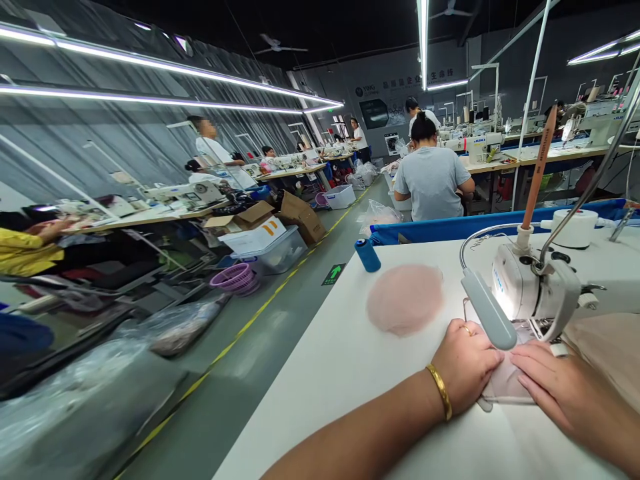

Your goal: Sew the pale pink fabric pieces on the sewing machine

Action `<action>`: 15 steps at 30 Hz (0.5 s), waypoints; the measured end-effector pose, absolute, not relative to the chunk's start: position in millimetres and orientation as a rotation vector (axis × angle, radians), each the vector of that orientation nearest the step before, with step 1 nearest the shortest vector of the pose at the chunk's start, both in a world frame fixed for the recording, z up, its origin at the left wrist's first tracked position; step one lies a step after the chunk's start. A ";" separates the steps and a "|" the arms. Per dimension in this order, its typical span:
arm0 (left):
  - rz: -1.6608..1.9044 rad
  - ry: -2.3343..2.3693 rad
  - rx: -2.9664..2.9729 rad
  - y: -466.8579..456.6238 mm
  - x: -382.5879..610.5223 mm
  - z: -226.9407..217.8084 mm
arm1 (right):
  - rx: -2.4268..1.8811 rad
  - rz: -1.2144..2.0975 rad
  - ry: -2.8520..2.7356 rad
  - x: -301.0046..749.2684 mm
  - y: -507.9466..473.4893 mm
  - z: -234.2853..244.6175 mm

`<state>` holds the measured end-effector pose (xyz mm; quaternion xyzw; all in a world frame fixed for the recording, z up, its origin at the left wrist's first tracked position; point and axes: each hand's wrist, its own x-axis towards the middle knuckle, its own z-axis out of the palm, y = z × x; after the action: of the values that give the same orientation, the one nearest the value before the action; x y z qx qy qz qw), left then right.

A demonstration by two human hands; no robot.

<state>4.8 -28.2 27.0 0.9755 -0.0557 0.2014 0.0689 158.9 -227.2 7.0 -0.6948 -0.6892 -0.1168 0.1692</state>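
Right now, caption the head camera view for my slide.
Left hand and right hand on pale pink fabric at a sewing machine.

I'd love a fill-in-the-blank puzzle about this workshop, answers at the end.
The left hand and right hand touch pale fabric at a sewing ____.
The left hand's bracelet is coloured ____.
On the table, the leftmost spool is coloured ____.
The floor line is coloured ____.

Missing words: machine; gold; blue; yellow.
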 end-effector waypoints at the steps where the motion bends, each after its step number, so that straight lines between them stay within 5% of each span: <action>1: 0.613 -0.155 2.932 -27.7 5.2 26.6 | -1.980 -0.344 -1.952 159.5 -226.9 6.9; 15: 0.583 -0.089 2.919 -24.7 8.7 26.8 | -2.011 -0.420 -1.740 170.4 -221.5 -13.8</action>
<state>8.7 -24.7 26.8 0.9770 -0.0297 0.1950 0.0817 170.4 -221.5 -13.8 -0.7281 -0.6302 -0.1519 0.2228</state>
